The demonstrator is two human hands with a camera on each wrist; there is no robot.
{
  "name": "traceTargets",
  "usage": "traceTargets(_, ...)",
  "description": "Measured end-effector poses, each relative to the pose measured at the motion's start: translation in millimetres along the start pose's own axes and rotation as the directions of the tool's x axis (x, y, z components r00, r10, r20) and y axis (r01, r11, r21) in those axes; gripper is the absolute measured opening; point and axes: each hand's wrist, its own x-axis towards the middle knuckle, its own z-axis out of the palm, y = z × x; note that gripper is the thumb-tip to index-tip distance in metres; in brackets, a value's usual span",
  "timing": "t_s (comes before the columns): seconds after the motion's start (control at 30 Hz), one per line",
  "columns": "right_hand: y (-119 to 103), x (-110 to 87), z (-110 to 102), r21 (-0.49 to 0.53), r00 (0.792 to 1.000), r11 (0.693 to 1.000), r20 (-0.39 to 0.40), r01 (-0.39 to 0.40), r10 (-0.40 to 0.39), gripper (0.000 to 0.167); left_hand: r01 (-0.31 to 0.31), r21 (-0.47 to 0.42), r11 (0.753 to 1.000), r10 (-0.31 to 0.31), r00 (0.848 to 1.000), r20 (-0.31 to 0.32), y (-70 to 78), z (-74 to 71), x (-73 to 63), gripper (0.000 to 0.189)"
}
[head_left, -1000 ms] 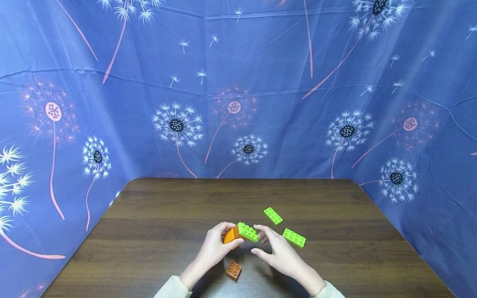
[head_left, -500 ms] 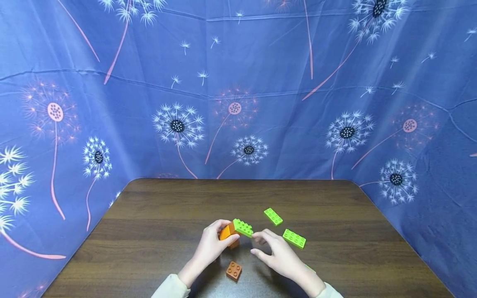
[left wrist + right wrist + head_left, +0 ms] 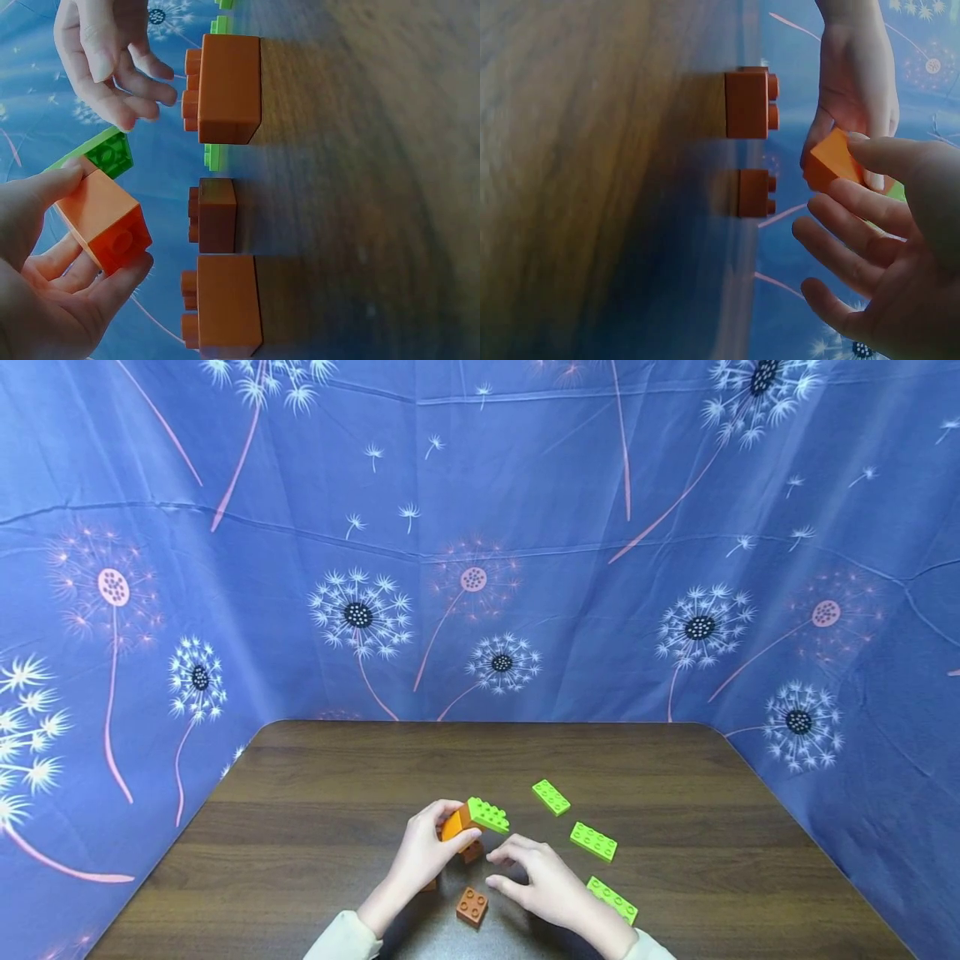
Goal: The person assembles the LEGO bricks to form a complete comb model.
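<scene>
My left hand [image 3: 420, 853] grips a joined piece above the table, with its thumb and fingers on an orange brick [image 3: 101, 211]. A flat light-green brick [image 3: 488, 815], studs up, is fixed to the orange part and sticks out to the right. My right hand [image 3: 542, 880] holds nothing; its fingers are loosely bent, just right of the brown bricks. One square brown brick [image 3: 472, 907] sits nearest the front, and another brown brick [image 3: 472, 851] stands behind it. A third brown brick [image 3: 429, 886] is mostly hidden by my left hand.
Three flat light-green bricks lie to the right: a far one [image 3: 551, 797], a middle one [image 3: 593, 841] and a near one [image 3: 612, 900] partly behind my right wrist. The wooden table [image 3: 337, 760] meets a blue dandelion-print cloth [image 3: 570, 577] at its back and sides.
My left hand has shifted slightly left and back with the joined bricks. My right hand has drawn away from them, leftward and nearer the front, uncovering the near green brick.
</scene>
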Motion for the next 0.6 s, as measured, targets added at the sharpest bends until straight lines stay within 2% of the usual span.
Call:
traceTargets(0.37,-6.3,3.6,15.2,-0.056,0.995,0.998,0.098,0.037,-0.032,0.024,0.002,-0.027,1.000,-0.002,1.000,0.005,1.0,0.6,-0.5,0.034)
traceTargets(0.6,-12.6,4.1,19.6,-0.044,0.990,0.999,0.139,0.029,-0.023,0.031,-0.130,-0.021,0.991,0.130,0.991,-0.030,-2.2,1.5,-3.0,0.033)
